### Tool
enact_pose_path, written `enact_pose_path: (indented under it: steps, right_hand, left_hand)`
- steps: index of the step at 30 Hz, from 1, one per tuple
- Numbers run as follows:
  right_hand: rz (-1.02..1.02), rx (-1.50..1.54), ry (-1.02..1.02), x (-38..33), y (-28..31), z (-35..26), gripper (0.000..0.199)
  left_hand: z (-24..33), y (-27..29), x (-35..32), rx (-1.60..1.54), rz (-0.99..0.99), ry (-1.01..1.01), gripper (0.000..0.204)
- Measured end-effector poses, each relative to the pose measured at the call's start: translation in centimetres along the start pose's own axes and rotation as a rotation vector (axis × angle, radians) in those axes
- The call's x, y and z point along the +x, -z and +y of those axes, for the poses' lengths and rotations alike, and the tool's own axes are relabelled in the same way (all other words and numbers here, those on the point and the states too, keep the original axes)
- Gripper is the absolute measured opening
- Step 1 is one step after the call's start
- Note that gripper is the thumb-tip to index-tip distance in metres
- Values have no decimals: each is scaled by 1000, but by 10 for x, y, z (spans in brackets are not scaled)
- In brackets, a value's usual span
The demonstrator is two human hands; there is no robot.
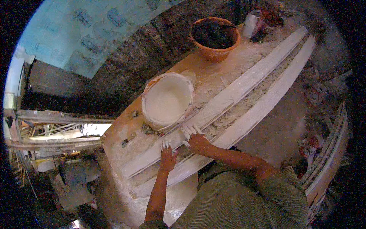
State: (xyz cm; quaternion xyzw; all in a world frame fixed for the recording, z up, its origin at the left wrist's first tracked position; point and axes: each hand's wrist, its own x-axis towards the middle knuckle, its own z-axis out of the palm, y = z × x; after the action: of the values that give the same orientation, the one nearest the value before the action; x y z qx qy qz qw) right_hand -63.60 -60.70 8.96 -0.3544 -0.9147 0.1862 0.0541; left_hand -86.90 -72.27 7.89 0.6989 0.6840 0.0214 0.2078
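So we've got a long, pale, white-coated strip of unclear material [234, 91] lying slantwise on the orange-brown wooden surface [122, 131], on the far side of a matching curved white strip [249, 121], with crumbly pale residue between them. Our left hand [167, 156] and right hand [199, 144] are both on that far strip, side by side near its left end. Fingers [188, 132] are caked white and look extended and released, laid on it rather than clenched; can't tell how hard we're pressing.

Our read: this is the hand-smoothing step, and the next move calls for light, even pressure along the length. The round, white-smeared bucket [148, 116] of milky white liquid [167, 100] sits just beyond our hands, so mind those elbows, folks.
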Motion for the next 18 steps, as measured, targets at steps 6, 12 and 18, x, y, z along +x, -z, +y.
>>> enact_pose_path:
  steps: [6, 12, 18]
  right_hand:
    - [-285, -86, -240, 3, 32, 8, 52]
    - [-84, -154, -74, -13, 5, 9, 47]
    - [-147, -128, -167, -17, -41, 13, 56]
  left_hand:
    - [-28, -1, -27, -122, 195, 85, 72]
    - [-7, 14, 7, -126, 5, 56, 68]
    - [35, 21, 83, 138, -71, -361, 65]
